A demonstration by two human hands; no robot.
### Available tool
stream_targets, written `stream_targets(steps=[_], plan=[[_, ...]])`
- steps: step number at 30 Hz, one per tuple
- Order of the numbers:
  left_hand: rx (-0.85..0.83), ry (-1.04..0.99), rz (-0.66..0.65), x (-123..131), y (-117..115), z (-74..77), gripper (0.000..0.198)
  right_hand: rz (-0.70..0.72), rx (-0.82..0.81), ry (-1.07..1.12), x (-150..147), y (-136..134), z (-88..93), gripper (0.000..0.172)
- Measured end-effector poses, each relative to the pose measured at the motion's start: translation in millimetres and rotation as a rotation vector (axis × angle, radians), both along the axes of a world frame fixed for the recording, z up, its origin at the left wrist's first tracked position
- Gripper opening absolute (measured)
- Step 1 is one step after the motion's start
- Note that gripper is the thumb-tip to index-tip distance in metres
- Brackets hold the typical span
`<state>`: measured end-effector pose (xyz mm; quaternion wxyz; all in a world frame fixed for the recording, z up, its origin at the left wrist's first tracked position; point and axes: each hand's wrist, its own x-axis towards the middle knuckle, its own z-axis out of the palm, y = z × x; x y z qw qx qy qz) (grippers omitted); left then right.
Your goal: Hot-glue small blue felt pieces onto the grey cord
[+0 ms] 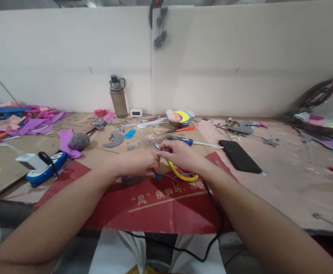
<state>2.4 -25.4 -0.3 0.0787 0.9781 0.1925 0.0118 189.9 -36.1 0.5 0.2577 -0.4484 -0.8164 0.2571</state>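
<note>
Near the middle of the red sheet (155, 213), my left hand (143, 161) is closed, and a small blue piece (158, 176) shows below its fingertips. Touching it from the right, my right hand (178, 154) is closed too, its thumb and finger pinched together. A tool with a curved yellow handle (186, 177), like scissors, sticks out beneath my right palm, and a pointed metal tip (156, 145) shows past the fingers. A thin looped wire or thread (174, 179) runs rightward from the blue piece. What lies between my fingertips is hidden.
A glue gun with a blue body (183, 140) and a black phone (240, 156) lie beyond my right hand. Grey yarn (79, 141), a grey crescent (114, 140) and a blue power strip (47, 169) are leftward. A bottle (118, 97) stands by the wall; a black cable (216, 207) crosses the front edge.
</note>
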Motion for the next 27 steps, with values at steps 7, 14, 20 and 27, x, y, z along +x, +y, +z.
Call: stream_targets(steps=[7, 14, 20, 27], plan=[[-0.312, -0.015, 0.175, -7.4, 7.0, 5.1, 0.019, 0.141, -0.098, -0.207, 9.2, -17.3, 17.7, 0.006], [-0.384, -0.099, 0.164, -17.5, 18.8, 2.5, 0.017, 0.292, 0.034, -0.313, -0.4, -24.8, 4.7, 0.016], [-0.374, -0.077, 0.136, -16.3, 18.0, 5.4, 0.017, 0.231, 0.067, -0.451, -8.5, -25.4, -0.4, 0.018], [-0.42, -0.065, 0.197, -19.7, 18.8, 6.6, 0.021, 0.126, 0.053, -0.497, -15.1, -28.1, 0.6, 0.017]])
